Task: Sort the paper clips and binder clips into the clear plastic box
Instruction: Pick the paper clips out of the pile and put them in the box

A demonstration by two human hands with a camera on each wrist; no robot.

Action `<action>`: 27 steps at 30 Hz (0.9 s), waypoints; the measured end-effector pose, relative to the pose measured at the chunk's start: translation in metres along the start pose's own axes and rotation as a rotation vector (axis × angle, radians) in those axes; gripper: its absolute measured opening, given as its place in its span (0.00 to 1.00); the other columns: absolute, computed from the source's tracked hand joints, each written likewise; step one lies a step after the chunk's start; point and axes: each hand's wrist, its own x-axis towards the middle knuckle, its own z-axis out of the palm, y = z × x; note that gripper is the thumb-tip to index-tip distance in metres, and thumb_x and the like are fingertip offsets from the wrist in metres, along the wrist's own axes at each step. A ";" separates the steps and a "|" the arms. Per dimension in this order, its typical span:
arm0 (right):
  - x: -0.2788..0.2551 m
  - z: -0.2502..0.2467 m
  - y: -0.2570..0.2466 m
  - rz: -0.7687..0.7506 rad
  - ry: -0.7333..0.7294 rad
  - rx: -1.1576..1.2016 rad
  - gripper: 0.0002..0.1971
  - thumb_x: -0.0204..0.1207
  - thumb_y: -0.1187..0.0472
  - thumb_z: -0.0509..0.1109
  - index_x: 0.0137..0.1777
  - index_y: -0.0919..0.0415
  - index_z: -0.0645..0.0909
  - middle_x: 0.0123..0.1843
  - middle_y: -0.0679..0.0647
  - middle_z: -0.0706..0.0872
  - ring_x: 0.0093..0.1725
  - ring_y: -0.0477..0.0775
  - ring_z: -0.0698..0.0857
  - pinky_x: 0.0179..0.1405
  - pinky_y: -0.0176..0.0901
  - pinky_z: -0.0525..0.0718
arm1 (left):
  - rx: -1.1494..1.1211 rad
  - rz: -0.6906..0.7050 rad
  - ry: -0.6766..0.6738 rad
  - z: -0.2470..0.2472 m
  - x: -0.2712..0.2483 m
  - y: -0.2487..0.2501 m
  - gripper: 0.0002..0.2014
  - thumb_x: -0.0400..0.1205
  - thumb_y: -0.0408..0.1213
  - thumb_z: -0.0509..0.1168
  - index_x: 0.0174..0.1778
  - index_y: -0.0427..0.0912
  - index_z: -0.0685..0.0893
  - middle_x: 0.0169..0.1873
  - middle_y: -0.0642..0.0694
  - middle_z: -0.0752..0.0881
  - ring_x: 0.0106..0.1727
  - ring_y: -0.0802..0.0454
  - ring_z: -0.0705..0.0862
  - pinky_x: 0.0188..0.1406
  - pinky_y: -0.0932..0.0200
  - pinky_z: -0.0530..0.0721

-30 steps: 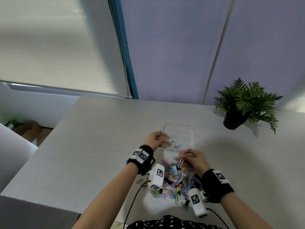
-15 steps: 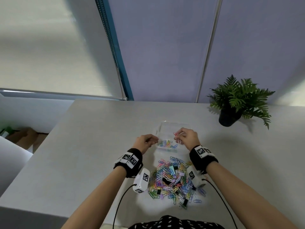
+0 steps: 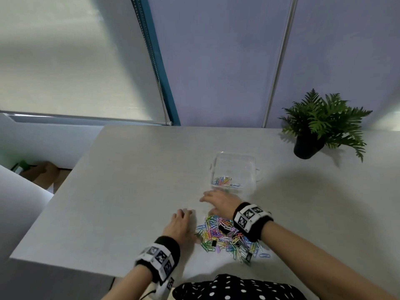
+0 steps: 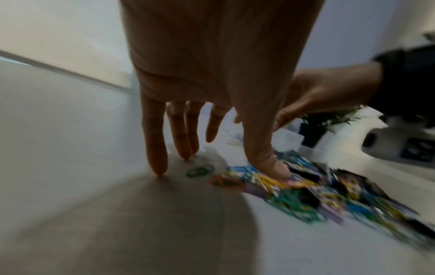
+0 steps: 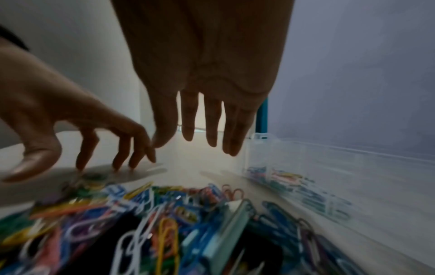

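A pile of coloured paper clips and black binder clips (image 3: 227, 237) (image 5: 164, 223) (image 4: 306, 191) lies on the white table near its front edge. Behind it stands the clear plastic box (image 3: 234, 169) (image 5: 341, 167) with several paper clips in its near end. My left hand (image 3: 180, 224) (image 4: 212, 148) is at the pile's left edge, fingers straight, fingertips touching the table beside a lone green paper clip (image 4: 200, 170), thumb on the pile. My right hand (image 3: 218, 201) (image 5: 202, 134) hovers open and empty over the pile's far edge, just before the box.
A potted fern (image 3: 320, 126) stands at the back right of the table (image 3: 129, 180). The table's left edge drops off to the floor. A wall and a window blind rise behind the table. Polka-dot clothing shows at the bottom of the head view.
Both hands came back from the box to the pile. The clip my right hand pinched over the box is gone from its fingers. The head view shifted.
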 end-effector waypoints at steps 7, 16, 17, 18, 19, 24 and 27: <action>-0.006 0.036 -0.007 0.036 -0.104 -0.186 0.31 0.75 0.57 0.68 0.76 0.53 0.59 0.81 0.61 0.57 0.79 0.65 0.56 0.77 0.61 0.58 | -0.064 -0.023 0.046 0.028 0.014 0.021 0.43 0.67 0.44 0.76 0.73 0.39 0.60 0.66 0.40 0.67 0.67 0.43 0.70 0.70 0.52 0.72; -0.012 0.032 -0.004 -0.038 0.085 -0.158 0.10 0.75 0.69 0.63 0.57 0.64 0.76 0.61 0.61 0.76 0.63 0.62 0.72 0.60 0.50 0.71 | -0.152 -0.054 0.036 0.014 0.036 0.016 0.11 0.72 0.36 0.70 0.49 0.42 0.82 0.54 0.43 0.84 0.58 0.43 0.81 0.56 0.53 0.80; -0.011 0.032 -0.003 -0.037 0.083 -0.152 0.09 0.76 0.68 0.63 0.55 0.64 0.77 0.60 0.61 0.77 0.62 0.62 0.72 0.58 0.50 0.71 | -0.177 -0.054 0.028 0.014 0.037 0.014 0.09 0.71 0.35 0.70 0.46 0.44 0.83 0.52 0.44 0.86 0.57 0.44 0.82 0.56 0.55 0.81; -0.010 0.031 -0.002 -0.035 0.079 -0.143 0.09 0.76 0.68 0.63 0.54 0.64 0.77 0.59 0.61 0.77 0.61 0.62 0.73 0.56 0.50 0.72 | -0.208 -0.058 0.020 0.013 0.037 0.012 0.07 0.71 0.34 0.71 0.43 0.46 0.83 0.51 0.45 0.87 0.56 0.45 0.83 0.55 0.56 0.81; -0.010 0.031 -0.001 -0.038 0.079 -0.135 0.08 0.76 0.68 0.63 0.54 0.64 0.78 0.58 0.61 0.78 0.60 0.62 0.73 0.54 0.50 0.73 | -0.239 -0.065 0.018 0.013 0.038 0.010 0.07 0.70 0.33 0.71 0.41 0.47 0.84 0.49 0.45 0.88 0.54 0.46 0.84 0.54 0.57 0.81; -0.010 0.028 0.010 0.013 0.152 0.138 0.04 0.73 0.67 0.68 0.46 0.60 0.82 0.50 0.55 0.84 0.53 0.55 0.79 0.51 0.46 0.76 | -0.422 -0.100 0.038 0.010 0.040 -0.004 0.04 0.71 0.35 0.73 0.39 0.47 0.87 0.40 0.43 0.89 0.45 0.49 0.85 0.44 0.63 0.79; -0.011 0.028 0.015 0.130 0.271 0.542 0.05 0.69 0.67 0.73 0.38 0.56 0.83 0.43 0.54 0.87 0.46 0.51 0.84 0.51 0.45 0.83 | -0.726 -0.107 0.038 0.008 0.038 -0.010 0.09 0.71 0.31 0.75 0.30 0.48 0.83 0.30 0.44 0.83 0.29 0.52 0.79 0.31 0.65 0.78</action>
